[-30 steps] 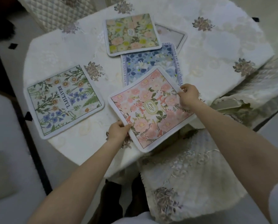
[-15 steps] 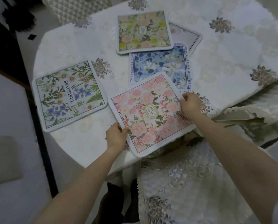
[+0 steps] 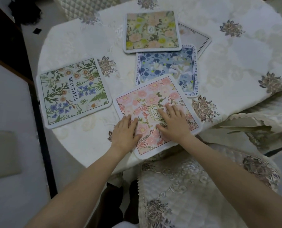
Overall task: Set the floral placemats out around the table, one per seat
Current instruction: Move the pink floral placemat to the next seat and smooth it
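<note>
Item: pink placemat (image 3: 155,102), floral print with an oval emblem, white bound edge. It lies at six o'clock on the table (image 3: 235,63), its near corner reaching the table's rim or just past it; I cannot tell which. Its far corner overlaps the blue placemat (image 3: 168,66).

My left hand (image 3: 126,133) rests flat on its seven-o'clock edge, fingers together, pinching nothing. My right hand (image 3: 174,123) lies palm-down just right of the emblem, fingers spread, gripping nothing.

Handling, by my judgement: light, thin, pliant rather than rigid, not fragile; likely to slide on the glossy embroidered tablecloth (image 3: 81,40). Best taken by pinching two opposite edges.

Other stock:
- "BEAUTIFUL" placemat (image 3: 73,91), nine o'clock, lying apart.
- Yellow-green placemat (image 3: 151,32), twelve o'clock, overlapping the blue one and a pale placemat (image 3: 197,41).
</note>
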Tool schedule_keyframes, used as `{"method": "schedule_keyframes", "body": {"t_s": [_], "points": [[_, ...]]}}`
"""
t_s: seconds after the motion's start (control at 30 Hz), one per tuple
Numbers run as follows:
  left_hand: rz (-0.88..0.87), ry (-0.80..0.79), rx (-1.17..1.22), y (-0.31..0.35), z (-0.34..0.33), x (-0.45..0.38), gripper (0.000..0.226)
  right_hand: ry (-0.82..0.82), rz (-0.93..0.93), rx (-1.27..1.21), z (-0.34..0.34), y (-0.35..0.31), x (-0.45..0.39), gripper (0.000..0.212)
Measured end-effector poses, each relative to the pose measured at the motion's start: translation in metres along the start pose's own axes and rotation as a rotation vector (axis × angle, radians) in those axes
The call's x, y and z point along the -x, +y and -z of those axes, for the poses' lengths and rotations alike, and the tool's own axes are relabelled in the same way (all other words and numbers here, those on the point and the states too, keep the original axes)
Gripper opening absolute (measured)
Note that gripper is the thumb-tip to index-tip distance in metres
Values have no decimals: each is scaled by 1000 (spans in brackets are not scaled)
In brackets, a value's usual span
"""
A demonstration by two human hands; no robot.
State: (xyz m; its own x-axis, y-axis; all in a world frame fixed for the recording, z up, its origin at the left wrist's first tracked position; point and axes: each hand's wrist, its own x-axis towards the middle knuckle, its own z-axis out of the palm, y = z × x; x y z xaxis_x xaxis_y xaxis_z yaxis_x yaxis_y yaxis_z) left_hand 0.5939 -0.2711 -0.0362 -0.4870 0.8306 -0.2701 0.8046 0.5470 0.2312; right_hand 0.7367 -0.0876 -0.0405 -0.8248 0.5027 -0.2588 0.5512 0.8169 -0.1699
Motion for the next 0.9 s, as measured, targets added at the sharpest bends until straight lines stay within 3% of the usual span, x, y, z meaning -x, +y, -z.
{"method": "schedule_keyframes", "body": {"t_s": [0.23, 0.43, 0.57, 0.67, 0.9], "points": [[-27, 11, 29, 4, 13, -5, 65, 3, -16, -42, 16, -6, 0, 60], [76, 50, 652, 21, 57, -4, 42, 226, -177, -364, 58, -25, 29, 48], [-26, 120, 813, 34, 89, 7, 21, 341, -297, -416, 88, -39, 67, 42], [-128, 159, 770, 47, 106, 19, 19, 381, -307, -370, 104, -47, 94, 41], [-342, 313, 265, 68, 115, 40, 33, 427, -213, -258, 124, -34, 130, 37]]}}
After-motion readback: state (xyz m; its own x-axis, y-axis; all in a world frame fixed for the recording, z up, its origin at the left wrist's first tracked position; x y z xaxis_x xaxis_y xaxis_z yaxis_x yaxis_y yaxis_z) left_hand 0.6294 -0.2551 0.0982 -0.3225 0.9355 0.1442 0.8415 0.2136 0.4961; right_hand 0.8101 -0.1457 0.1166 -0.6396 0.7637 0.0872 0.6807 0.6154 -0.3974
